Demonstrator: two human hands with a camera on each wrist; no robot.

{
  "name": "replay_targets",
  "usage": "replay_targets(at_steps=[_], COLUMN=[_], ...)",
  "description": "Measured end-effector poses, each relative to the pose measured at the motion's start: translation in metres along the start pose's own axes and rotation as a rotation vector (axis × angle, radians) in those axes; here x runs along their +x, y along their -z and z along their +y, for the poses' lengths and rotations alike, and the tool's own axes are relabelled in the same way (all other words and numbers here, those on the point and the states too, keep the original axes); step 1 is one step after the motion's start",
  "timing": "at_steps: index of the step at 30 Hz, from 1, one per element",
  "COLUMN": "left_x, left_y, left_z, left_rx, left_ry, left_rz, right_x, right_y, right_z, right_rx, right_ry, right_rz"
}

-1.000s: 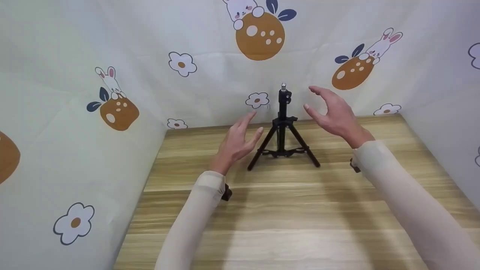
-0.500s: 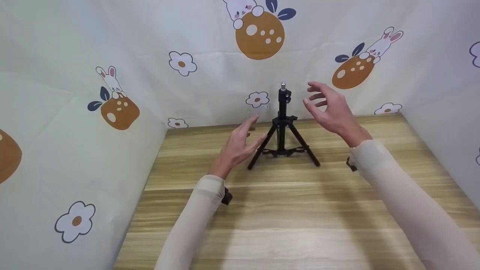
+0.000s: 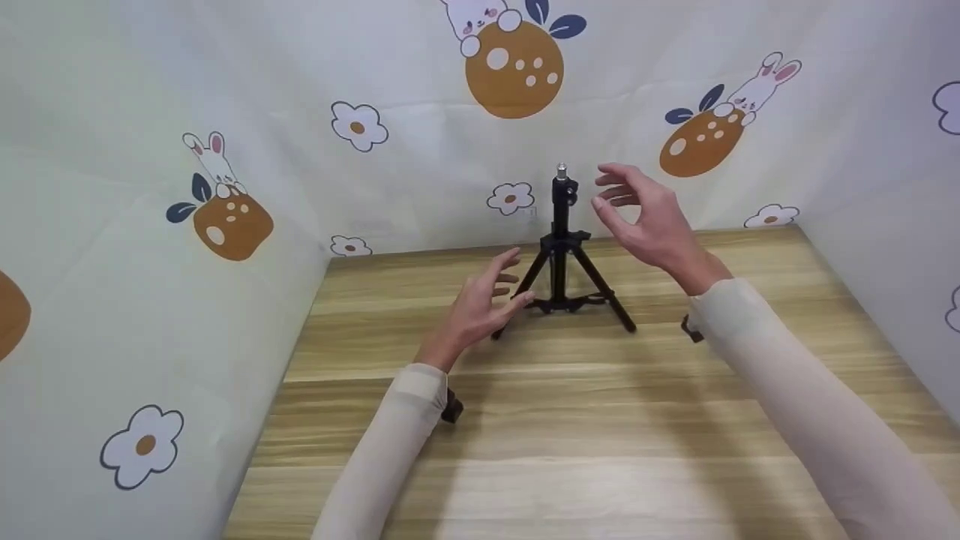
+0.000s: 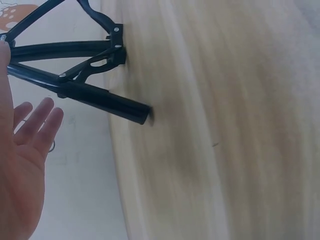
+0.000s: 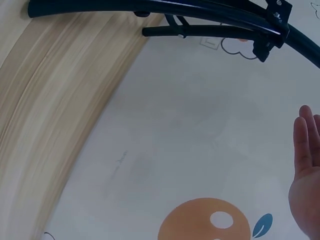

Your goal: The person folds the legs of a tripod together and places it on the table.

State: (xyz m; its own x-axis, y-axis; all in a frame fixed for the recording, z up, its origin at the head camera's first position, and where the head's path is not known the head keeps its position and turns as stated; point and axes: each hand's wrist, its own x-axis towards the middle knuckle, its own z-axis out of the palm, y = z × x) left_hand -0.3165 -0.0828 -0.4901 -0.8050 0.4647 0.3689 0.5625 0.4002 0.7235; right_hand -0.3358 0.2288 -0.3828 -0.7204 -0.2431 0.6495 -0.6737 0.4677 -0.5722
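1. Head view: we see the black tripod upright on the surface, near the back edge and between the two back corners, with patterned fabric behind.
2. The left hand is at the leg toward the left edge, the right hand just beside the silver tip. On both we see loosely bent fingers, well parted from the thumb, with hold of nothing.
3. We judge a knock by the right hand up high the main risk: with no hand steadying the legs, the tripod could topple. No container shows; the tripod stands directly on the surface.
4. Left wrist view: we see the left fingers relaxed, slightly spread and gripping nothing. Part of the hand overlaps the tripod, so we cannot tell whether they touch. If it snags a leg, we think the foot could skid toward the back edge. We find no container.
5. Right wrist view: the right fingers look straight, bare of any load and apart from the tripod; the thumb is out of sight. Misjudging that gap could cause a bump. Again, we find no container.
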Motion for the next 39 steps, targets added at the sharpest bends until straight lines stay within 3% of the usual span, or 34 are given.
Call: replay_targets(at_steps=[14, 24, 39], left_x=[-0.008, -0.008, -0.009], left_y=[-0.005, -0.01, -0.012], left_z=[-0.005, -0.007, -0.008], left_rx=[-0.041, 0.012, 0.008], left_ry=[-0.02, -0.1, -0.08], left_rz=[0.011, 0.009, 0.048], right_x=[0.005, 0.009, 0.012], right_y=[-0.014, -0.021, -0.031], right_z=[-0.021, -0.014, -0.018], right_rx=[0.05, 0.013, 0.002], right_ry=[0.024, 0.023, 0.054], right_rz=[0.04, 0.075, 0.104])
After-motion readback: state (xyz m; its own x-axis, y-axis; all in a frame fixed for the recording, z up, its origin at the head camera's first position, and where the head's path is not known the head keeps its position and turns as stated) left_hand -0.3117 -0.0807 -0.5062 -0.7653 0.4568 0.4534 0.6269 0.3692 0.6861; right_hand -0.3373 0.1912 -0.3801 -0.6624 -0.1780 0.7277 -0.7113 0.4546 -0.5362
